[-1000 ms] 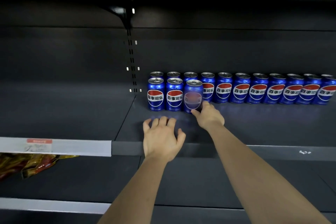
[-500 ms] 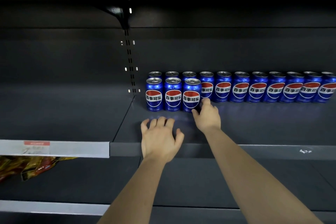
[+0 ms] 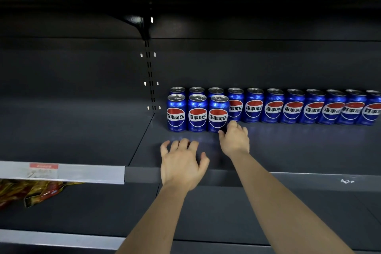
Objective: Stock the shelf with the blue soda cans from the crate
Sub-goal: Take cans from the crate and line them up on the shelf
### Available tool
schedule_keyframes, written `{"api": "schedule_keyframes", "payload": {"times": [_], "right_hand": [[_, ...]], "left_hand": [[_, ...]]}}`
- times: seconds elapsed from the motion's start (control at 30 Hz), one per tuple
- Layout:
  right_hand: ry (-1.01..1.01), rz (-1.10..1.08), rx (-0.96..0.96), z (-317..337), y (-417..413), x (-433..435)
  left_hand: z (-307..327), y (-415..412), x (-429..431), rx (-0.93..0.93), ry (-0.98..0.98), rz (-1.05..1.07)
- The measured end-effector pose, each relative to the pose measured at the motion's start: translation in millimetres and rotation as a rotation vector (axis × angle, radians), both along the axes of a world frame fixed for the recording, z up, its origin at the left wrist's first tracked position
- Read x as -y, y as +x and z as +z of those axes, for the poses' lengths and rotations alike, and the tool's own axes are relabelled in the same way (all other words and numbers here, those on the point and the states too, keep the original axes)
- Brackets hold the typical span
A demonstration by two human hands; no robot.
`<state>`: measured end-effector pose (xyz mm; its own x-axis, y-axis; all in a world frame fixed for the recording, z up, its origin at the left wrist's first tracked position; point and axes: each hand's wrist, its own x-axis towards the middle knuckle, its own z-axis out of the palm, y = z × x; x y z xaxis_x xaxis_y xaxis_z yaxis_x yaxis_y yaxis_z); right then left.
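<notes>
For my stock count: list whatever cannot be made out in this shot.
Head view:
Rear cans: front cans hide all but lids.
Can row's right end: cut by frame edge.
Price label: print blurred.
Crate: out of frame.
Right hand: grip on can unclear.
</notes>
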<state>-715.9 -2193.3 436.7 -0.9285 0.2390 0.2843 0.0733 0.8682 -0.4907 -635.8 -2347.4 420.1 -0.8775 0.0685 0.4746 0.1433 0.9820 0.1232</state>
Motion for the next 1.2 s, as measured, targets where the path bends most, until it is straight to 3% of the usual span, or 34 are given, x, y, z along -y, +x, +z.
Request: {"api": "schedule_keyframes", "payload": {"times": [0.4,0.6,0.83,1.2], "right_hand": [[-0.142,0.175,0.128,11,31,-17],[-0.170,0.203,0.065,22,68,-32],[-0.069,0.147,-0.025,17,122,-41],[-0.125,0.127,0.021,-39,227,-14]], "left_hand": [[-1,0,0,-0.022,-0.010,-0.021],[8,10,6,0.102,-0.049,-0.079],[-7,71,12,-0.027,0.011,-0.138],[-38,151,41,0.054,0.016,-0.185]]}}
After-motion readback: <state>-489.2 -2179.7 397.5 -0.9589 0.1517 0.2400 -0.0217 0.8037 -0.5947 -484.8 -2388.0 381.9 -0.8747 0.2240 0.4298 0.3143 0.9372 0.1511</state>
